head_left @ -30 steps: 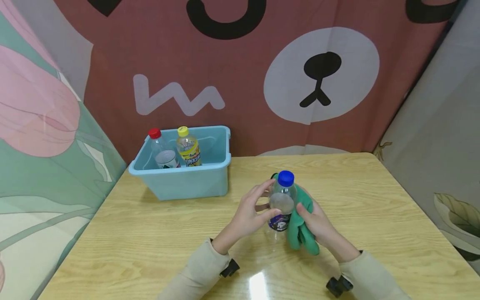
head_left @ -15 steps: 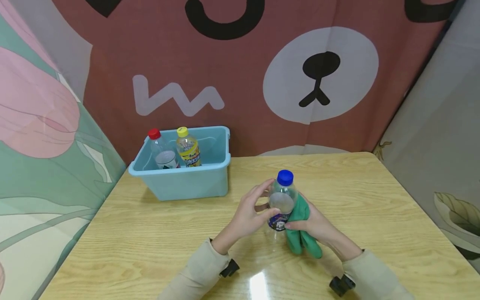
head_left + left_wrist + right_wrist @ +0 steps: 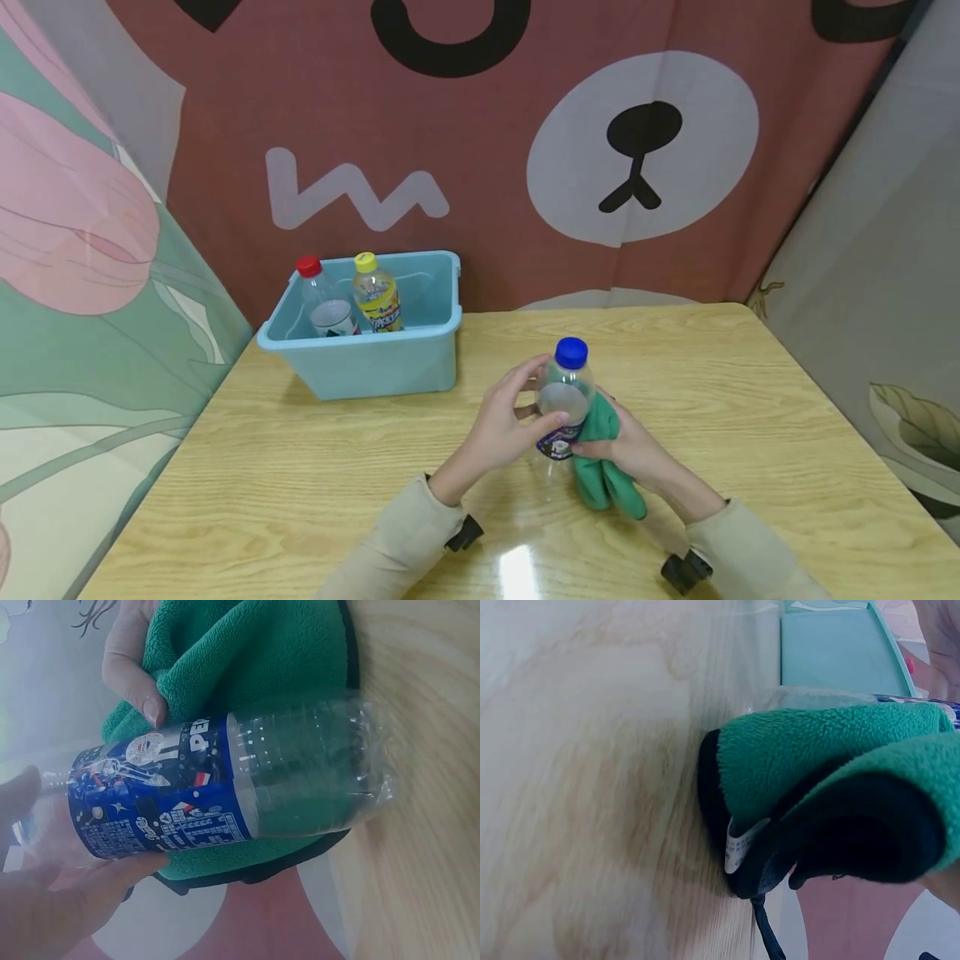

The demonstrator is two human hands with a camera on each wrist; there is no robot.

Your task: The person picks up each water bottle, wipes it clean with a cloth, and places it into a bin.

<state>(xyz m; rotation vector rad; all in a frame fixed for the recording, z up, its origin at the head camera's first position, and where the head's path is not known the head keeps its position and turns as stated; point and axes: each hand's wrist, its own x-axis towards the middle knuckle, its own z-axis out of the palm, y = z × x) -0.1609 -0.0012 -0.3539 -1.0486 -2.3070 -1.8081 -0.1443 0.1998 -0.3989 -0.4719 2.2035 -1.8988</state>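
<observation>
A clear plastic bottle [image 3: 564, 402] with a blue cap and a dark blue label stands upright on the table. My left hand [image 3: 504, 421] grips it from the left around its upper half, thumb in front. On the right, my right hand [image 3: 637, 450] holds a folded green towel [image 3: 600, 487] against the bottle's side. Up close in the left wrist view, the label [image 3: 157, 787] shows printed drawings and the towel [image 3: 285, 645] lies behind the bottle. Black edging and a white tag [image 3: 744, 846] show on the towel in the right wrist view; that hand's fingers are mostly hidden there.
A light blue bin [image 3: 382, 367] stands at the back left of the wooden table [image 3: 262, 492]. Inside it are a red-capped bottle [image 3: 330, 312] and a yellow-capped bottle [image 3: 378, 304]. A bear-print curtain [image 3: 487, 167] hangs behind the table.
My right hand has slid the towel slightly down along the bottle, and its thumb has moved left and lower, to the label. The left hand and the bottle have hardly moved.
</observation>
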